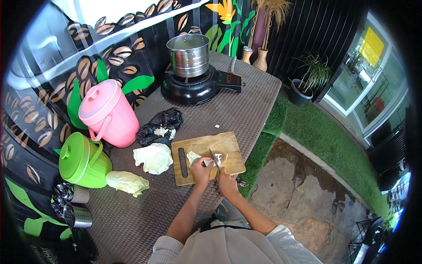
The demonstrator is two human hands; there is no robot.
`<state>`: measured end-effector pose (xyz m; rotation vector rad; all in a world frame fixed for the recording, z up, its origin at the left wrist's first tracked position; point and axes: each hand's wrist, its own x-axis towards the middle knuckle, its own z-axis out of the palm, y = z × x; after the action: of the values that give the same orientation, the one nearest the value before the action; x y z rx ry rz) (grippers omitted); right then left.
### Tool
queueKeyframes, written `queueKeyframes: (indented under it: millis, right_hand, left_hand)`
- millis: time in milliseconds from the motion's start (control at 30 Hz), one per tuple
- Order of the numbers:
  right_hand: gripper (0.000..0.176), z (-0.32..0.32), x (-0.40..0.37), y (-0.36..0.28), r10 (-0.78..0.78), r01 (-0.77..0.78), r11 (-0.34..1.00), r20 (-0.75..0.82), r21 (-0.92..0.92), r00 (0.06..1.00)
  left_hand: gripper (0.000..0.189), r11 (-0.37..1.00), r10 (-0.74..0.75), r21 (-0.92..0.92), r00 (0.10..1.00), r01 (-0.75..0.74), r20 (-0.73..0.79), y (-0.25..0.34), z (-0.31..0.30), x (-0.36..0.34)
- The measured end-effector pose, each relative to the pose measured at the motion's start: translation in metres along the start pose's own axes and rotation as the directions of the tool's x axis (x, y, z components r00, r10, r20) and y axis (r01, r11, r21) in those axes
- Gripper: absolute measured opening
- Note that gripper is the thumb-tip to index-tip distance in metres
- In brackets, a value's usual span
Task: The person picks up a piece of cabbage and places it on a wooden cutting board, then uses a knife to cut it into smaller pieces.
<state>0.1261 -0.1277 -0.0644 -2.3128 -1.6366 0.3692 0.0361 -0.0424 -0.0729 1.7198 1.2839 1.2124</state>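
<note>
My left hand (201, 170) is closed on a pale piece of cabbage (192, 156) on the wooden cutting board (209, 143). My right hand (227, 181) grips a kitchen knife (213, 155) by its handle, the blade pointing away from me beside my left fingers. Small white cut bits (223, 157) lie just right of the blade. To the left of the board rest a large pale cabbage leaf (153, 158) and a napa cabbage (127, 183). My fingers partly hide the piece being held.
A steel pot (189, 55) stands on a black portable stove (189, 89) at the back. A black plastic bag (162, 123) with scraps, a pink lidded bucket (112, 116) and a green one (90, 163) line the left. Metal utensil holders (78, 215) stand front left. The table's edge runs right of the board.
</note>
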Motion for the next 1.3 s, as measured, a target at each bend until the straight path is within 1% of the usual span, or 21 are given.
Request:
queueKeyframes:
  millis: [67,167,233,267,333,367,467,533,667,700,733,767,800,833,967,1067,1133,1167,1233,1267,1300]
  right_hand:
    - [0.022,0.001,0.005,0.001,-0.036,0.036,0.999,-0.016,-0.032,0.999]
    - [0.021,-0.023,0.011,-0.010,-0.012,0.011,0.999,0.042,0.033,0.999]
    - [0.025,-0.033,0.011,-0.010,-0.010,-0.004,0.993,0.116,0.118,0.993]
    - [0.025,-0.031,0.008,-0.011,-0.011,-0.003,0.993,0.116,0.118,0.993]
    - [0.023,-0.025,-0.003,-0.010,-0.063,0.063,0.997,-0.002,0.046,0.998]
    - [0.023,-0.022,-0.004,-0.010,-0.064,0.064,0.997,-0.002,0.044,0.998]
    - [0.019,-0.013,-0.009,-0.012,0.000,0.000,1.000,0.019,0.029,1.000]
    - [0.017,-0.001,-0.005,-0.011,-0.027,0.022,0.997,-0.062,-0.077,0.998]
    - [0.017,-0.003,0.003,-0.014,-0.056,0.039,0.988,-0.105,-0.151,0.993]
    - [0.019,-0.009,0.005,-0.016,-0.037,0.031,0.992,-0.049,-0.125,0.998]
    - [0.020,-0.014,0.007,-0.016,-0.020,0.020,0.995,0.007,-0.100,1.000]
    - [0.020,-0.022,0.010,-0.015,-0.020,0.020,0.995,0.004,-0.101,1.000]
    - [0.022,-0.034,0.013,-0.015,-0.020,0.022,0.999,0.082,-0.031,0.996]
    - [0.024,-0.042,0.014,-0.014,-0.024,0.018,0.999,0.159,0.041,0.987]
    - [0.026,-0.053,0.015,-0.007,-0.049,0.019,0.990,0.210,0.139,0.976]
    - [0.025,-0.040,0.004,-0.009,-0.023,0.008,0.996,0.174,0.087,0.985]
    - [0.023,-0.028,-0.004,-0.012,-0.011,0.013,0.999,0.075,-0.036,0.997]
    - [0.023,-0.022,-0.006,-0.013,-0.011,0.013,0.999,0.078,-0.035,0.997]
    - [0.017,-0.009,-0.009,-0.011,-0.035,0.026,0.990,-0.064,-0.139,0.997]
    - [0.017,0.000,-0.009,-0.009,-0.031,0.022,0.990,-0.064,-0.137,0.997]
    - [0.015,0.004,-0.006,-0.010,-0.055,0.030,0.985,-0.143,-0.168,0.988]
  left_hand:
    - [0.017,1.000,-0.002,-0.020,1.000,0.002,0.002,-0.003,0.001,0.000]
    - [0.015,0.996,-0.039,-0.083,0.999,0.037,-0.025,-0.010,0.006,-0.002]
    - [0.015,0.997,-0.032,-0.075,0.999,0.029,-0.034,-0.006,0.005,-0.002]
    - [0.015,0.997,-0.027,-0.067,0.999,0.025,-0.040,-0.004,0.004,-0.002]
    - [0.015,0.999,-0.033,-0.034,0.999,0.032,-0.017,-0.002,0.001,-0.002]
    - [0.015,0.999,-0.039,0.000,0.999,0.039,0.006,-0.001,0.000,-0.001]
    - [0.014,0.999,-0.011,-0.032,1.000,0.010,-0.014,0.001,0.001,-0.001]
    - [0.014,0.999,0.011,-0.046,1.000,-0.012,-0.021,0.000,0.001,-0.002]
    - [0.014,0.994,0.068,-0.079,0.997,-0.072,-0.046,-0.005,0.002,-0.002]
    - [0.014,0.994,0.071,-0.079,0.996,-0.075,-0.045,-0.002,0.001,-0.003]
    - [0.015,0.999,0.038,-0.023,0.998,-0.039,-0.049,0.001,0.001,-0.005]
    - [0.016,0.999,0.005,0.034,0.998,-0.003,-0.057,0.004,0.001,-0.006]
    - [0.016,0.999,0.007,0.034,0.998,-0.005,-0.057,0.004,0.001,-0.007]
    - [0.017,1.000,-0.013,0.013,0.998,0.014,-0.057,0.002,0.001,-0.007]
    - [0.019,0.996,-0.048,-0.081,0.999,0.046,-0.021,-0.011,0.006,-0.004]
    - [0.018,0.996,-0.079,-0.045,0.997,0.079,-0.006,-0.010,0.004,-0.002]
    - [0.019,0.996,-0.078,-0.033,0.997,0.079,0.017,-0.005,0.002,-0.001]
    - [0.019,0.997,-0.077,-0.021,0.996,0.078,0.041,-0.003,0.000,-0.001]
    - [0.019,0.996,-0.086,-0.008,0.995,0.087,0.052,-0.004,-0.001,0.000]
    - [0.019,0.996,-0.090,0.004,0.994,0.090,0.062,-0.004,-0.001,0.000]
    - [0.019,0.996,-0.087,0.005,0.994,0.087,0.063,-0.008,0.001,0.001]
